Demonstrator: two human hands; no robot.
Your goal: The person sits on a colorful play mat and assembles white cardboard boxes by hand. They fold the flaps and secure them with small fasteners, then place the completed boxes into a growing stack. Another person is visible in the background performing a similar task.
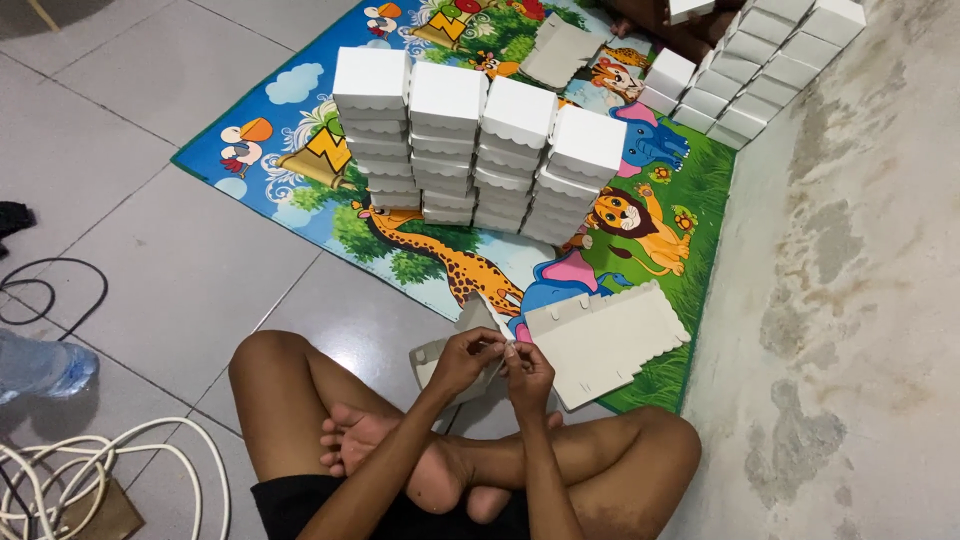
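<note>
I sit cross-legged on the floor. My left hand (464, 357) and my right hand (527, 372) meet in front of my knees, both pinching a flat, unfolded grey-white cardboard box blank (452, 349). Its flaps stick out to the left and above my fingers. A pile of more flat blanks with scalloped edges (608, 338) lies just right of my hands on the colourful animal play mat (440, 255).
Several tall stacks of folded white boxes (470, 150) stand on the mat ahead. More white boxes (760, 60) line the rough wall (860, 300) at the far right. White cable coils (110, 470), a black cord (50, 290) and a plastic bottle (40, 365) lie left.
</note>
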